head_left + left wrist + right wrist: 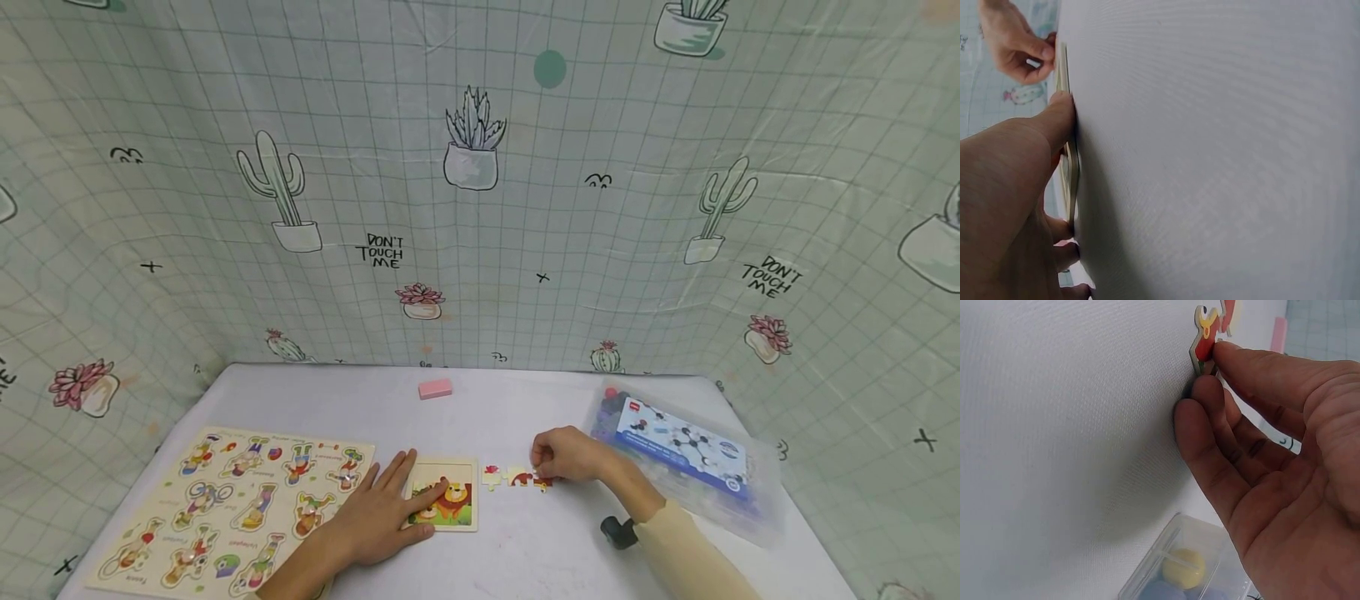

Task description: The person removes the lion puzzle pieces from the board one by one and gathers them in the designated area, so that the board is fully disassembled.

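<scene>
My left hand lies with fingers spread across a small wooden jigsaw tray bearing a lion picture. In the left wrist view its thumb rests at the tray's near edge. To the right of the tray, my right hand pinches a red and yellow puzzle piece between thumb and fingers, low over the table. Beside that piece are a brown-patterned piece and a pale piece with a red figure, in a short row.
A large wooden sports-figure puzzle board lies at the left, partly under my left forearm. A pink block sits at the back. On the right are a clear plastic case with a blue label and a small black object.
</scene>
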A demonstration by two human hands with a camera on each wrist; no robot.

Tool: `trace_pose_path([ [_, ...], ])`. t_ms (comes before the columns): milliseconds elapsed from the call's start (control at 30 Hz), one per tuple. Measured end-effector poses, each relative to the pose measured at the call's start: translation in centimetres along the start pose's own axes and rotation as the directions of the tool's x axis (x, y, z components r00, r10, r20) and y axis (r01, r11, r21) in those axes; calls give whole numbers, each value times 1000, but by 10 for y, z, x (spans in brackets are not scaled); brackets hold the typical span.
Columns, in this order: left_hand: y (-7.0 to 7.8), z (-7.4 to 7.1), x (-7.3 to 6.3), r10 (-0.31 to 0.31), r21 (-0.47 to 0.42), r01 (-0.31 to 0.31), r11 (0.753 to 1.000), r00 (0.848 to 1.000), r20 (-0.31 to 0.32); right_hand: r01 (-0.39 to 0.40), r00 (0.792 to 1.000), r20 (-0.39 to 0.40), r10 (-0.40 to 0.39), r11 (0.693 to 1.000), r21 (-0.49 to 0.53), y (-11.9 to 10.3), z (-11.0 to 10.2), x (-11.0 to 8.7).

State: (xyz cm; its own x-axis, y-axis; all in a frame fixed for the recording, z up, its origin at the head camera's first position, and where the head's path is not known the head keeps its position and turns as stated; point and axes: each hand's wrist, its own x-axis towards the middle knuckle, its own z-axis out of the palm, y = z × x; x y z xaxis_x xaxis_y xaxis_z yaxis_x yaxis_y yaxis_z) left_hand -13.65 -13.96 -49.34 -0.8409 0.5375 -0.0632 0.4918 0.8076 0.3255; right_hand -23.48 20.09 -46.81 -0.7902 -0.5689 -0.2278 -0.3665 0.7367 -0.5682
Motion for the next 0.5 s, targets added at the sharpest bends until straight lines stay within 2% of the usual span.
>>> trace_pose_path([
  [167,-2,3,1,10,18,-10,1000,1000,-17,6,1000,4,-6,1000,4,-1,-1,-1],
  [500,0,1,2,-6,37,6,999,1000,10,9,1000,-5,-9,1000,-20,0,1,-1],
])
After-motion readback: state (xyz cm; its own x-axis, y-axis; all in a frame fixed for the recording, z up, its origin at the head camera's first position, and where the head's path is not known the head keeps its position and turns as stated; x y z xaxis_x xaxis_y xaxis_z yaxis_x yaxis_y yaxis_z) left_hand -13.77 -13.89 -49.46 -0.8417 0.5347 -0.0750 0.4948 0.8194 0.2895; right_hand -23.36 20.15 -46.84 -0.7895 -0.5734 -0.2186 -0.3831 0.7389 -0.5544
